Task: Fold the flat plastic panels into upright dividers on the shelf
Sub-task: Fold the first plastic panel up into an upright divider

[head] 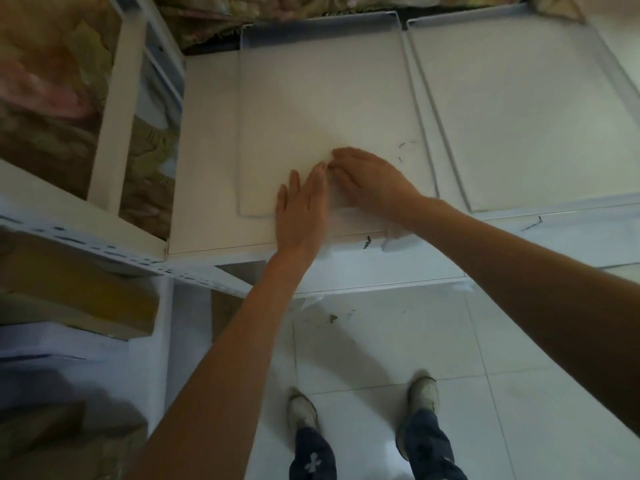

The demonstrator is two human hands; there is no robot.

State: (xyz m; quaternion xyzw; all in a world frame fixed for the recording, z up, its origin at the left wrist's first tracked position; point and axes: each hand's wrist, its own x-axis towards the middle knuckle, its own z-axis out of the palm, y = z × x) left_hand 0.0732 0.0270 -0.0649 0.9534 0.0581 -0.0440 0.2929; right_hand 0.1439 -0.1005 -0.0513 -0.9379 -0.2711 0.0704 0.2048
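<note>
Two translucent plastic panels lie flat on the white shelf [207, 161]. The left panel [311, 98] has its far edge folded up into a low lip. The right panel [526, 109] lies beside it, also flat with a raised far edge. My left hand [301, 209] rests palm down on the near edge of the left panel, fingers straight and slightly apart. My right hand [370, 181] lies flat on the same panel just to the right, its fingertips touching those of the left hand. Neither hand grips anything.
A white shelf upright [117, 109] and a perforated white rail [86, 244] stand at the left, with patterned fabric [52, 81] behind and cardboard boxes [79, 299] below. White floor tiles [381, 341] and my two feet show under the shelf's front edge.
</note>
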